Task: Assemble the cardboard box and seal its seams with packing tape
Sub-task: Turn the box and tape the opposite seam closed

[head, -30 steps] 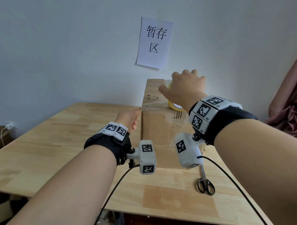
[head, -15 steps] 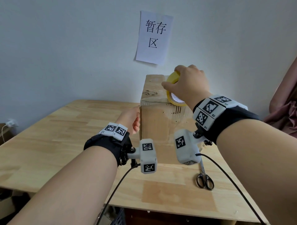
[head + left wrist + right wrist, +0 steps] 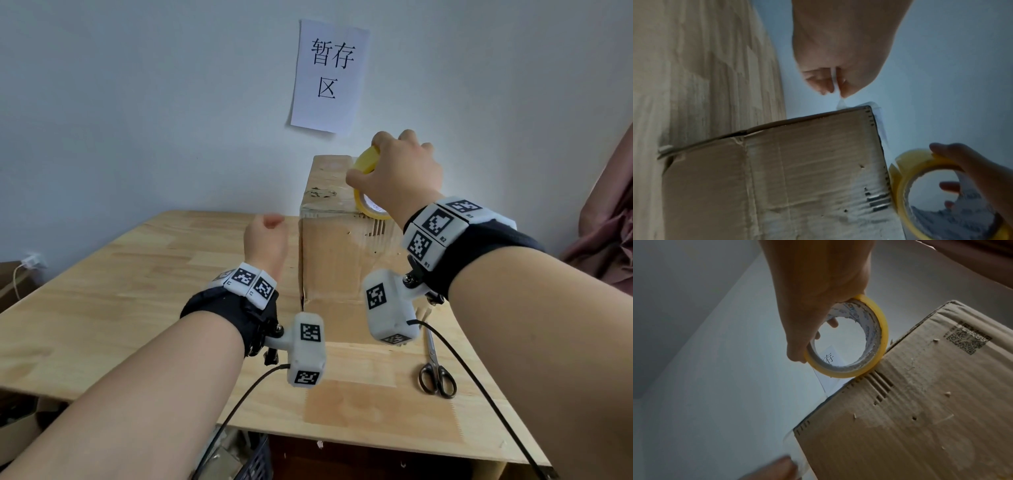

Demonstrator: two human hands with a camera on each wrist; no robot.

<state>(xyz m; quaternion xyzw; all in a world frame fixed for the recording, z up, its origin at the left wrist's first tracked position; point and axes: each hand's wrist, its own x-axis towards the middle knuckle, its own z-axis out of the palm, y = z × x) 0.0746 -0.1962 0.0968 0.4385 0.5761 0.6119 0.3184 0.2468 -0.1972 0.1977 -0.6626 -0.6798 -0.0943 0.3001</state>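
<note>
A tall cardboard box (image 3: 342,267) stands on the wooden table (image 3: 137,291) by the wall. My right hand (image 3: 400,168) grips a yellow roll of packing tape (image 3: 368,161), which stands on edge at the near rim of the box top (image 3: 920,402). In the right wrist view my fingers pass through the roll's core (image 3: 877,344). Clear tape (image 3: 795,443) runs from the roll along the box's upper edge toward its left corner. My left hand (image 3: 270,224) is beside the box's upper left edge, and its fingertips (image 3: 835,87) pinch the free tape end (image 3: 840,102).
Scissors (image 3: 436,373) lie on the table at the right, near the front edge. A paper sign (image 3: 329,75) hangs on the wall behind the box. Pink cloth (image 3: 609,233) is at the far right. Wrist camera cables hang over the table's front edge.
My right hand, which lay over the roll on the box top, has tipped it up on edge and now grips it. My left hand has risen a little beside the box.
</note>
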